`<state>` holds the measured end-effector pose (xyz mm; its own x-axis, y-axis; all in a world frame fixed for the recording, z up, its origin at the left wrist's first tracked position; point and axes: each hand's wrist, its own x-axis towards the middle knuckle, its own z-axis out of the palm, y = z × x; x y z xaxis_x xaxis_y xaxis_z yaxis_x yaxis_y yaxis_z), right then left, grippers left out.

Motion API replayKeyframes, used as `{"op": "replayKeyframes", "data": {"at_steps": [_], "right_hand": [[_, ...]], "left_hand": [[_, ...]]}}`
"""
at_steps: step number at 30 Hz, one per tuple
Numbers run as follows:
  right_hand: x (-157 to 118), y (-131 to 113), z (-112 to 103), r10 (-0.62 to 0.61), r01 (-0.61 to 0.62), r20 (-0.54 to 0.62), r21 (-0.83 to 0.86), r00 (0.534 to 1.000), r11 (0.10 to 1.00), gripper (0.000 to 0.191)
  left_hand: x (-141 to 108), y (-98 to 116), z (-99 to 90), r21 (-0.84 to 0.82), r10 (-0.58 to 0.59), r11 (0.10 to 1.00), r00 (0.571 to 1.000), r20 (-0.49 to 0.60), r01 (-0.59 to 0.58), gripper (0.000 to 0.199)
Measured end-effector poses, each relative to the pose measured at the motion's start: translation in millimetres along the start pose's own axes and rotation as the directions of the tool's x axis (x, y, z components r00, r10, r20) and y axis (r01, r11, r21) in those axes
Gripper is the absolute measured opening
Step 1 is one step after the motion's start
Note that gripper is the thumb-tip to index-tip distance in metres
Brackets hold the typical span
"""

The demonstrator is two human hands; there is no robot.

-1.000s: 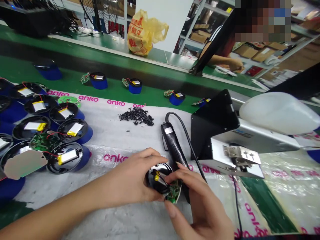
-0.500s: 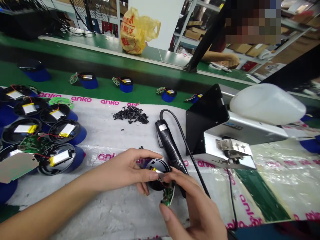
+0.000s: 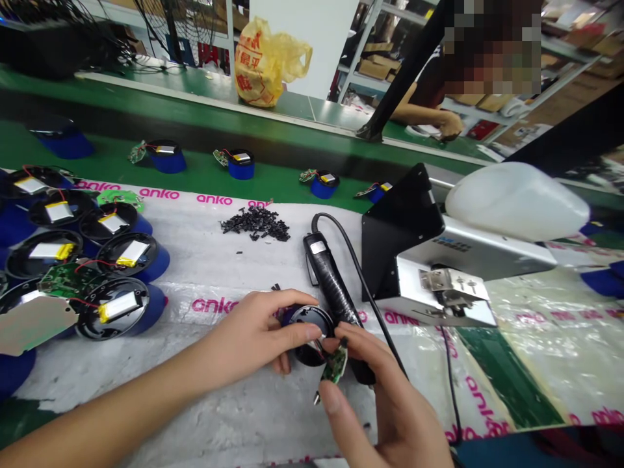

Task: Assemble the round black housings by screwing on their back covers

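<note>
While left hand (image 3: 253,341) grips the round black housing (image 3: 308,331) on the foam sheet (image 3: 219,260), right hand (image 3: 385,403) pinches the small green board (image 3: 334,368) beside it; best keep wires slack, seat board flat.

screws (image 3: 254,226): behind the round housing (image 3: 312,325)
screwdriver (image 3: 331,289): just right of housing
machine (image 3: 439,260): farther right
open housings (image 3: 97,260): well left
circuit board (image 3: 335,366): before housing
</note>
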<state>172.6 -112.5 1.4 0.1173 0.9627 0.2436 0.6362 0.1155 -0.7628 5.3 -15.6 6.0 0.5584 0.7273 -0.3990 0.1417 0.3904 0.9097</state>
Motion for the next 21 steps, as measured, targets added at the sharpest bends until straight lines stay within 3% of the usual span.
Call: {"op": "replayKeyframes", "data": {"at_steps": [6,9,13,15,18,21], "right_hand": [[3,5,-3,-0.14,0.145,0.062,-0.102,0.988,0.984,0.033],[13,4,-10,-0.261,0.276,0.104,-0.182,0.96,0.944,0.039],[30,3,-16,-0.357,0.404,0.214,-0.248,0.909,0.88,0.041],[36,6,-16,-0.426,0.491,0.271,-0.253,0.863,0.833,0.04],[43,11,-13,-0.493,0.559,0.291,-0.219,0.82,0.8,0.037],[52,14,-14,-0.538,0.596,0.301,-0.149,0.787,0.789,0.029]], "left_hand": [[2,-4,9.6,0.193,0.124,0.976,0.988,-0.095,-0.104,0.023],[3,-4,14.5,0.314,0.191,0.94,0.967,-0.171,-0.131,0.016],[4,-4,16.3,0.33,0.252,0.926,0.95,-0.184,-0.182,0.015],[4,-4,12.2,0.246,0.207,0.955,0.968,-0.141,-0.169,0.02],[1,-4,-0.3,0.022,0.062,0.998,0.997,0.04,-0.063,0.037],[1,-6,-14.4,-0.114,-0.021,0.992,0.979,0.205,0.045,0.054]]}}
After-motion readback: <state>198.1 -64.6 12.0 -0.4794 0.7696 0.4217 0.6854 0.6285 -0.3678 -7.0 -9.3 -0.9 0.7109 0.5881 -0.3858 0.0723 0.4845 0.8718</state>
